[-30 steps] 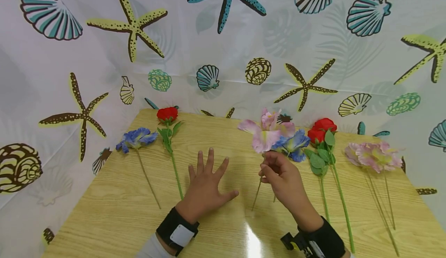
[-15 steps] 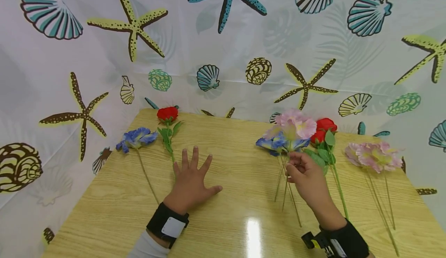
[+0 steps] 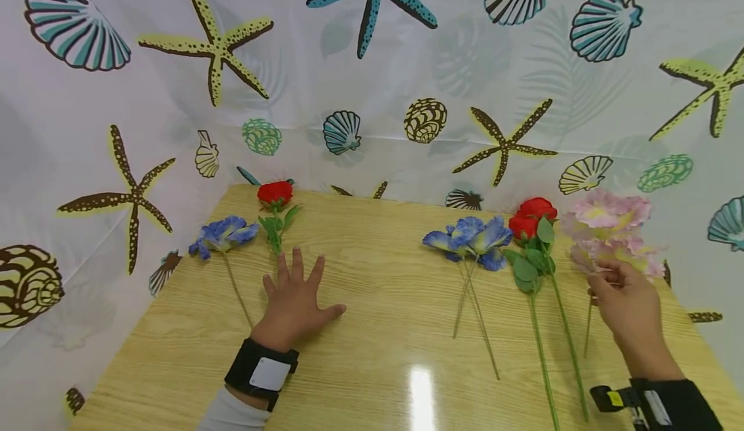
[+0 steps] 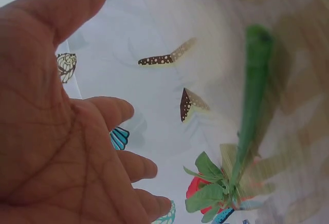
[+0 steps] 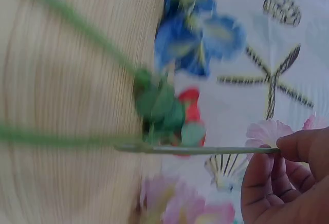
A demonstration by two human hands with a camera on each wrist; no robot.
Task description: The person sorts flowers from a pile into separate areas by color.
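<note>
Between thumb and fingers, my right hand [image 3: 630, 305] pinches the thin stem of a pink artificial flower [image 3: 607, 210]. Its bloom overlaps other pink flowers [image 3: 636, 253] at the table's right side. In the right wrist view the held stem [image 5: 216, 150] runs straight out from the fingertips. My left hand [image 3: 295, 308] spreads its fingers, palm down, over the stem of a red rose [image 3: 275, 192] and holds nothing. That rose's green stem [image 4: 249, 95] shows beside the palm in the left wrist view. A blue flower [image 3: 223, 234] lies just left of it.
Two blue flowers [image 3: 473, 237] with crossed stems lie right of centre on the wooden table [image 3: 372, 315]. Beside them are red roses [image 3: 531, 218] with long green stems. A white cloth [image 3: 372, 88] printed with shells and starfish stands behind and at the sides.
My right hand has carried the pink flower rightward, past the blue flowers and roses, to the other pink ones. My left hand has shifted left with fingers still spread.
</note>
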